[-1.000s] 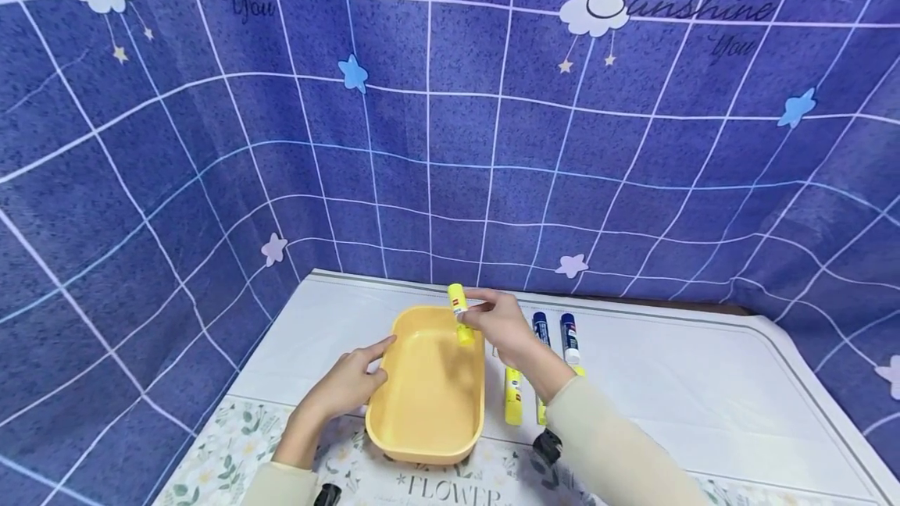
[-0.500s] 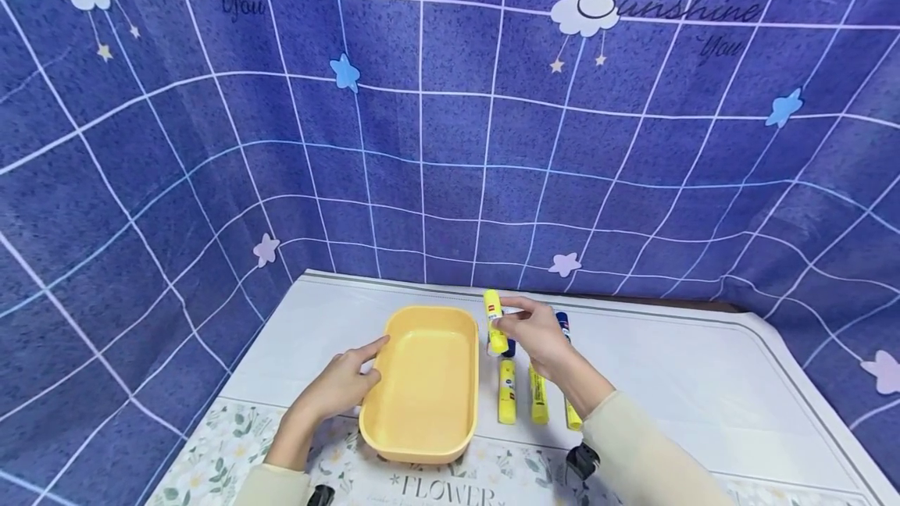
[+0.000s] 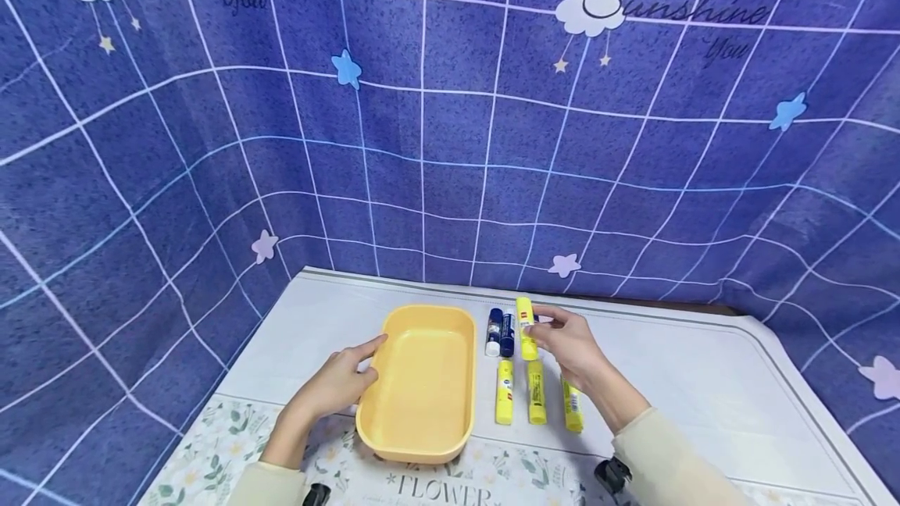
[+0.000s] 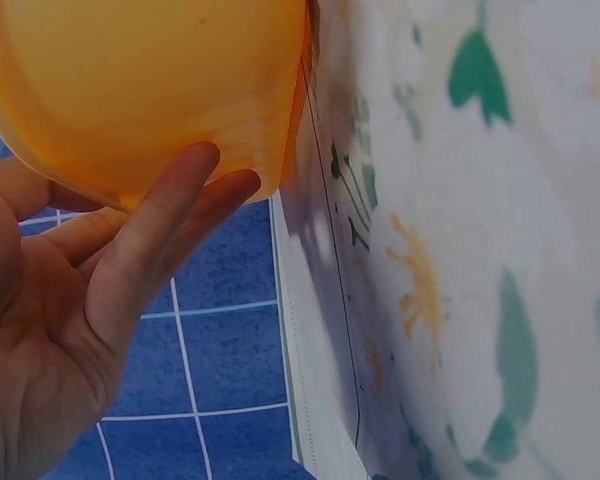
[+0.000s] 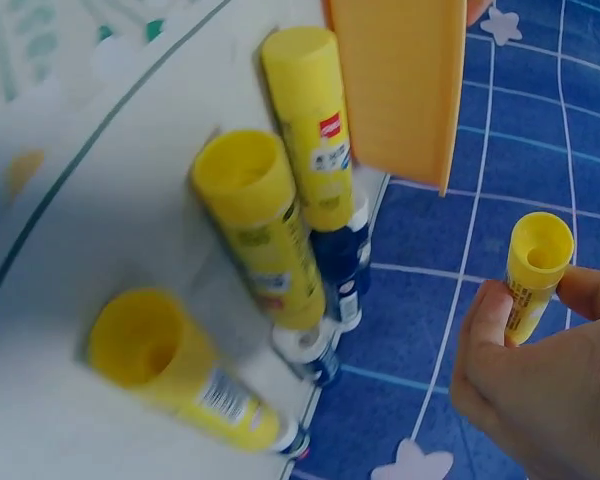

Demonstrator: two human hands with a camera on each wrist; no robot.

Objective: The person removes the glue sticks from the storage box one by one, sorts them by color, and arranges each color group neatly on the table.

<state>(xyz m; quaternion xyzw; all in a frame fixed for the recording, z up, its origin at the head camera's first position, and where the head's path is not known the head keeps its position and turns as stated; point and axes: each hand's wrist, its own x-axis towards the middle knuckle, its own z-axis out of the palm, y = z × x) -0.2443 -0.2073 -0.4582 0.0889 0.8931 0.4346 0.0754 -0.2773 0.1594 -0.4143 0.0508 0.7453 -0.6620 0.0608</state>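
Observation:
My right hand (image 3: 573, 343) pinches a yellow glue stick (image 3: 525, 326) between thumb and fingers, right of the tray; the right wrist view shows its hollow end (image 5: 542, 243). With my left hand (image 3: 339, 381) I hold the left rim of a yellow tray (image 3: 416, 457), and two fingertips (image 4: 202, 158) lie against its outer wall in the left wrist view. Three more yellow glue sticks lie on the table, a left one (image 3: 505, 395), a middle one (image 3: 537, 393) and a right one (image 3: 572, 406). Behind them are dark blue and white glue sticks (image 3: 494, 330), one partly hidden by the held stick.
The table (image 3: 675, 389) has a white cover with a floral strip (image 3: 218, 443) along its front. A blue grid-patterned curtain (image 3: 450, 139) hangs close behind and at the sides. The tray's inside (image 3: 422, 381) holds nothing visible.
My right hand has carried the yellow glue stick from above the tray's right rim rightward, over the blue and white sticks. My left hand stays at the tray's left rim.

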